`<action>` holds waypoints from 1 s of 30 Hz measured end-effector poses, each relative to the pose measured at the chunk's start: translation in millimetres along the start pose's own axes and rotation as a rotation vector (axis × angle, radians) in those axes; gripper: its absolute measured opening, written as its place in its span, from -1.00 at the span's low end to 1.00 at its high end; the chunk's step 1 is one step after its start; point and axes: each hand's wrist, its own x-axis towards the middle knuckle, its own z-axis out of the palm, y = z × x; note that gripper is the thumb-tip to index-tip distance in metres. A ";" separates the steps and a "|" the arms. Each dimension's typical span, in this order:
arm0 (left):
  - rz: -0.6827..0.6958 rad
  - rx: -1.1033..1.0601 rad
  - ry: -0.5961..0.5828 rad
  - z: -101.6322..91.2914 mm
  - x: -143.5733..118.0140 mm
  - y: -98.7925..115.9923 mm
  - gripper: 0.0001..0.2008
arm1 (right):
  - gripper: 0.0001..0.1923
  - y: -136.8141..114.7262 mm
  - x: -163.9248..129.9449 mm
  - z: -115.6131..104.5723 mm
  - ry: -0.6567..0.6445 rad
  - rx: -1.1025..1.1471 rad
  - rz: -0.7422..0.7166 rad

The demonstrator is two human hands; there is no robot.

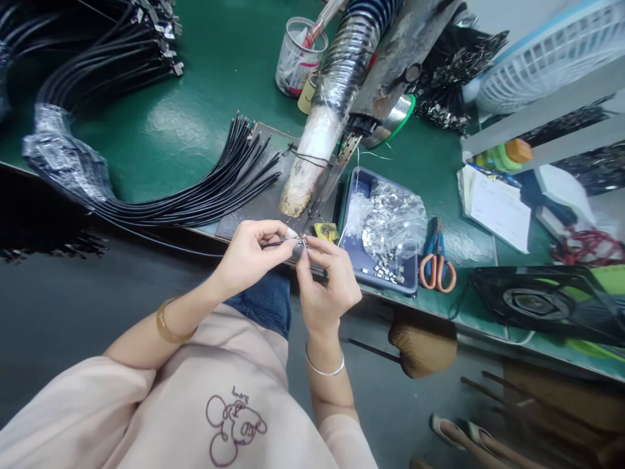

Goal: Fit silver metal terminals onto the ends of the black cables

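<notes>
Black cord (271, 244) runs in from the left and ends between both hands, just in front of the near edge of the green table (215, 71). The left hand (249, 254) has its fingers closed on the cord, pinching it near the tip. The right hand (325, 280) is closed too, its thumb and forefinger pinching a small metal clip (301, 243) at the cord's end; how the clip sits on the cord is too small to tell.

Behind the hands, a fan of black cords (215, 182) lies spread on the table, its ends pointing to the right. A foil-wrapped tube (327, 117) slants down toward a dark mat just beyond the fingers. To the right of the hands sits a blue tray (359, 260) holding a clear bag of metal clips (390, 221), with loose clips beside the bag. Orange-handled scissors (437, 264) lie just right of the tray. A clear plastic cup (297, 55) stands farther back.
</notes>
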 end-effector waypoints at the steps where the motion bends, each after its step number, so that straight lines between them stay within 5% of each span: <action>1: 0.003 0.008 0.011 0.3 0.8 -0.4 -0.85 | -0.83 0.4 0.8 0.5 -0.001 0.001 0.007; 10: 0.022 0.057 0.059 2.2 5.7 2.5 -0.85 | -0.82 3.0 6.4 2.9 -0.008 0.033 0.047; 24: -0.048 0.100 -0.044 0.6 -1.2 0.5 -0.85 | -0.81 0.3 1.6 -7.1 -0.062 0.054 0.044; 30: 0.060 0.321 -0.274 -10.5 -13.4 -0.6 -0.85 | -0.91 3.4 -11.1 -30.1 -0.042 0.108 0.150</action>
